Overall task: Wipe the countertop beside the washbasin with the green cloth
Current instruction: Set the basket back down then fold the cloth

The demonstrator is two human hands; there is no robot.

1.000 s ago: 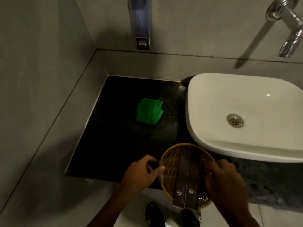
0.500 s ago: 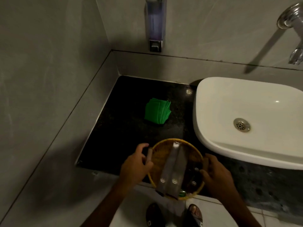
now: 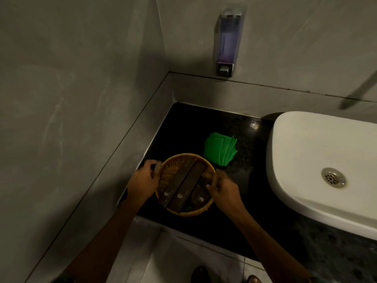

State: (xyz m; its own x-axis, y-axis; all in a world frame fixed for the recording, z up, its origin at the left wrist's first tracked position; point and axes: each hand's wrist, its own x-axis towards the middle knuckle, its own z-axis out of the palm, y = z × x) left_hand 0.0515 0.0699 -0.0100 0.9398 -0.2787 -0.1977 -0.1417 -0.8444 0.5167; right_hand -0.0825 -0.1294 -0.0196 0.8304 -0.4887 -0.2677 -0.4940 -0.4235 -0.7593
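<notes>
A folded green cloth [image 3: 220,148] lies on the black countertop [image 3: 187,127], left of the white washbasin [image 3: 318,152]. Just in front of the cloth is a round wicker basket [image 3: 173,170] holding several dark flat packets. My left hand [image 3: 143,181] grips the basket's left rim and my right hand [image 3: 223,190] grips its right rim. The basket overlaps the cloth's near left corner in the view; whether it rests on the counter or hangs just above it I cannot tell.
Grey tiled walls close the corner at left and behind. A soap dispenser [image 3: 227,42] hangs on the back wall above the counter. The basin's drain [image 3: 333,177] shows at right. Below the counter edge are floor tiles and my feet [image 3: 201,274].
Both hands have carried the basket from the counter's front edge inward and to the left, closer to the green cloth. The view has shifted left, so the tap has left the frame.
</notes>
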